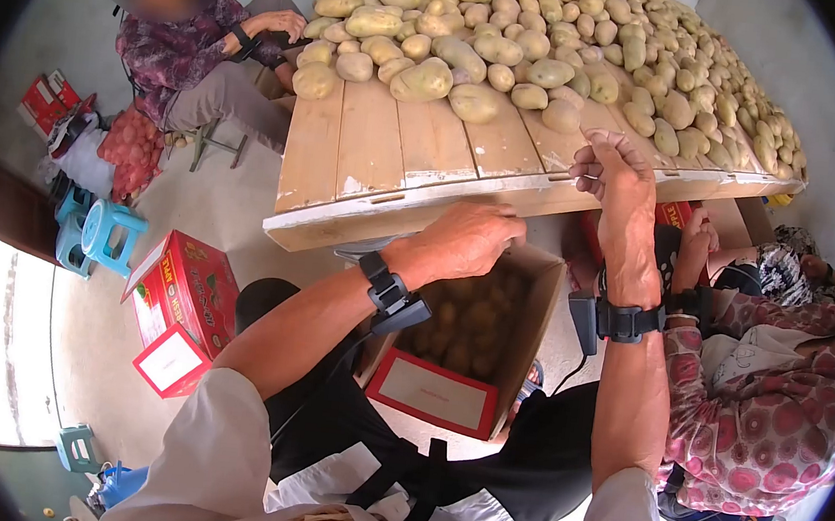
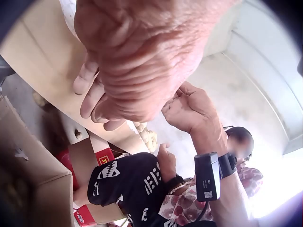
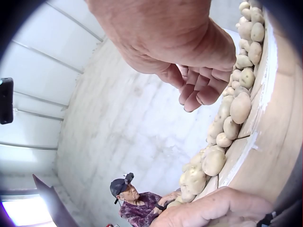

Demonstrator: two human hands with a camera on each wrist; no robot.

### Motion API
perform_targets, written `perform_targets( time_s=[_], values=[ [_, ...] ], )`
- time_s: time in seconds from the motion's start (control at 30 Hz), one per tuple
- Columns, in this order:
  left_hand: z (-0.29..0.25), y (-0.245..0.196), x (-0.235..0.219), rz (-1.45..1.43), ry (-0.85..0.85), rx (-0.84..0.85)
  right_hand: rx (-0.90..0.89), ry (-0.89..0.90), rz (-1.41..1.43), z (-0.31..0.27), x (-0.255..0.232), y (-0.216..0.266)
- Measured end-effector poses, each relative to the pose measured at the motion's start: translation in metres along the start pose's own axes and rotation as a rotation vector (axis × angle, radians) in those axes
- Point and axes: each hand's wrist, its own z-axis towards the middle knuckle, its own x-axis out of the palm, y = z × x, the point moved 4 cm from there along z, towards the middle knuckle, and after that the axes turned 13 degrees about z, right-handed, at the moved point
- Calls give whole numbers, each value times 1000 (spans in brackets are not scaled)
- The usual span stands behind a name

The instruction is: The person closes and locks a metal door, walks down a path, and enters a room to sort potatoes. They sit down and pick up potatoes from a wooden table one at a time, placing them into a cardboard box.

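Potatoes (image 1: 477,55) lie heaped on a slatted wooden table (image 1: 348,143). My left hand (image 1: 465,240) is just off the table's front edge, above an open carton (image 1: 528,311) with potatoes inside; its fingers hang loosely bent with nothing seen in them. Raised over the right part of the front edge, my right hand (image 1: 622,175) has its fingers loosely bent. In the right wrist view the right hand (image 3: 175,52) shows no object between its fingers, and the potatoes (image 3: 240,108) are beyond it. The left wrist view shows the left hand (image 2: 137,61) from close up.
A seated person (image 1: 181,57) is at the table's left end, another (image 1: 766,395) close on my right. A red carton (image 1: 189,289) stands on the floor at the left, with blue stools (image 1: 111,231) and a red net sack (image 1: 132,148) behind it.
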Motion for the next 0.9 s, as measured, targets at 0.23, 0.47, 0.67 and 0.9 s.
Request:
perform_targets(
  time_s=[0.23,0.47,0.67,0.9],
  values=[
    [-9,6,-9,-25,-23,-21,-45,-136,-109,23,-10,-15],
    [-22,21,-25,-42,-159,-28,-393,-38,-743,82,-28,-48],
    [-29,19,-34,-13,-137,-38,-265,36,-1201,92,7,-67],
    [-39,27,-31,25,-147,-66,-386,15,-1239,106,-3,-71]
  ],
)
